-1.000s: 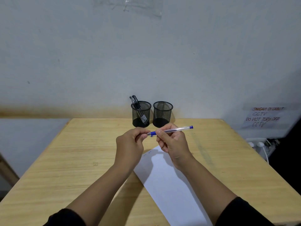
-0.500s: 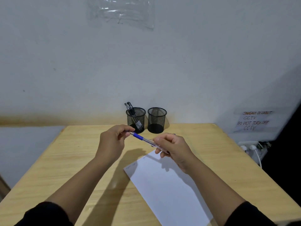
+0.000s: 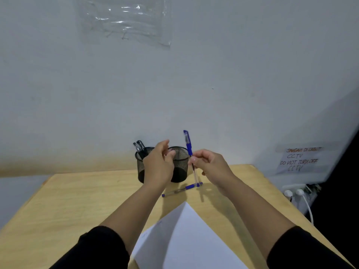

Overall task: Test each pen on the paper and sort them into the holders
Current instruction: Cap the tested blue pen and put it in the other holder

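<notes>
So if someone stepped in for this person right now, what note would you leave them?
Right hand: fingers pinch a blue pen, upright, cap up, beside the right holder.
Left hand: open, holding nothing, in front of the two holders.
Left holder: black pens stand in it. Right holder: no pens show.
Second blue pen lies on the table, between the holders and the paper.
Done: some pens sorted.
Left: put the held pen in a holder, then test and sort the one on the table.
</notes>
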A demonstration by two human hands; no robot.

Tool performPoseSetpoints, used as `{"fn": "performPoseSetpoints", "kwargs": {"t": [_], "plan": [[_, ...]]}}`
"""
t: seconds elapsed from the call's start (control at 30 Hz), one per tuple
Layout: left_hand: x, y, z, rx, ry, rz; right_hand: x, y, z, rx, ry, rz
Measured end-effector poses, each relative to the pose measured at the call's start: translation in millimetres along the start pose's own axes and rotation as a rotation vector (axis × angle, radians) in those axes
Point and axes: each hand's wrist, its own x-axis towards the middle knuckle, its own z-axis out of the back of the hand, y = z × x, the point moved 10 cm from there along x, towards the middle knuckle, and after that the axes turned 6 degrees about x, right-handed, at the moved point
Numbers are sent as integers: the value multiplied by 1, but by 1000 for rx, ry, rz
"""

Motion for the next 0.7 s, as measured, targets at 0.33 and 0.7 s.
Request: {"fn": "performPoseSetpoints", "kwargs": {"t": [0.33,0.7], "plan": [[25,46,-63,203,21,142,90,-1,38,23,-300,46],[29,53,-69,283,-48,70,111,-55,11,-287,-185,-70]]}}
